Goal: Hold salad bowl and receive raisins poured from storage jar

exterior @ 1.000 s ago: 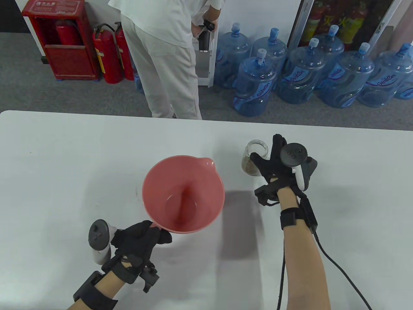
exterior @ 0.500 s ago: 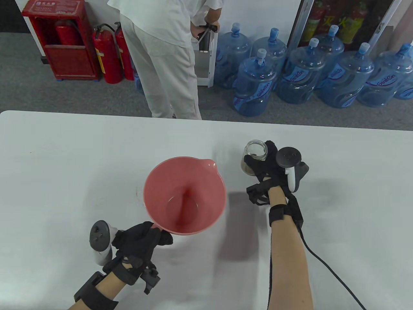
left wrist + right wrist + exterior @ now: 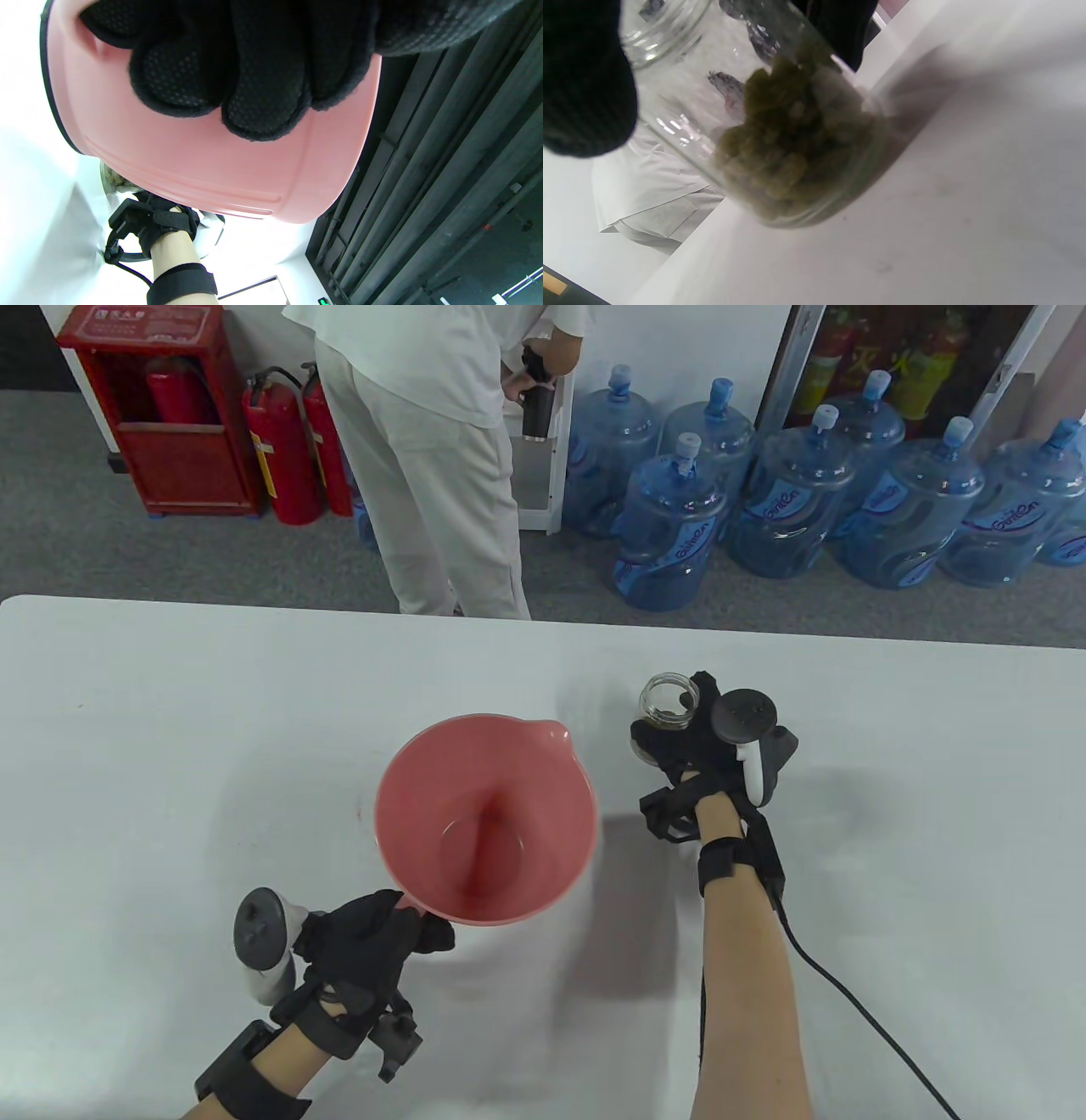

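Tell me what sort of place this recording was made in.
Probably an office or workshop back room, not a kitchen: large blue water-cooler bottles stand on grey carpet, red fire extinguishers stand beside a red cabinet, and the work surface is a plain white table.

Table view overhead, wrist views close under bowl (image 3: 203,169), beside jar (image 3: 780,140)

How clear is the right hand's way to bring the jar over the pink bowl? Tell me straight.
Probably clear, yes. The right hand already grips the jar, its mouth open, and only bare table shows between it and the bowl, which the left hand holds raised.
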The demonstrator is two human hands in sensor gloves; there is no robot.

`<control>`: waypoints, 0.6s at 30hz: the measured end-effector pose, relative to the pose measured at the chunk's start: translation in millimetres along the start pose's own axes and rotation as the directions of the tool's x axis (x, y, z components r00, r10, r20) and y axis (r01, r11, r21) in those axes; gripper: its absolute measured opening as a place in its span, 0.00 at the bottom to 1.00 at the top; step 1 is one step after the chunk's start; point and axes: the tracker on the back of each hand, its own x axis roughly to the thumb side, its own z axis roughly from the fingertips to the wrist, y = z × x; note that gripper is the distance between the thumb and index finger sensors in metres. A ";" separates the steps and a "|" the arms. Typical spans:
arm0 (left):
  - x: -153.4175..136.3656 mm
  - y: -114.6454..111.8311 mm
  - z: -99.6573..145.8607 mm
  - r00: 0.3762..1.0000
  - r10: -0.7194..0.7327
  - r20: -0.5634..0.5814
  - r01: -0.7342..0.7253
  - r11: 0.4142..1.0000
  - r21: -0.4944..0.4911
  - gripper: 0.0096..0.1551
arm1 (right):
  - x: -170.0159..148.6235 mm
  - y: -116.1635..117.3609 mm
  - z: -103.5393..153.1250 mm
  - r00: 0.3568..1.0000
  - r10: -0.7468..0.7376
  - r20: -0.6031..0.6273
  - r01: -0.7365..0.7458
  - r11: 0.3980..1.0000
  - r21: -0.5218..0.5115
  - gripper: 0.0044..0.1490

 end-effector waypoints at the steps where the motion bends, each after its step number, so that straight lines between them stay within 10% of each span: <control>1: -0.3 -0.1 0.0 1.000 0.002 -0.002 -0.002 1.000 -0.003 0.17 | 0.8 -0.6 0.1 1.000 0.021 -0.001 -0.021 1.000 -0.014 0.73; 9: 0.4 -1.9 0.3 1.000 0.015 0.003 -0.014 1.000 -0.017 0.17 | 7.2 -21.1 22.8 0.989 0.084 0.119 -0.079 0.996 -0.047 0.71; 18: 14.0 -5.6 3.3 0.994 0.035 0.102 -0.035 0.999 -0.003 0.17 | 26.9 -104.4 98.1 0.897 -0.036 0.440 0.081 0.993 -0.083 0.69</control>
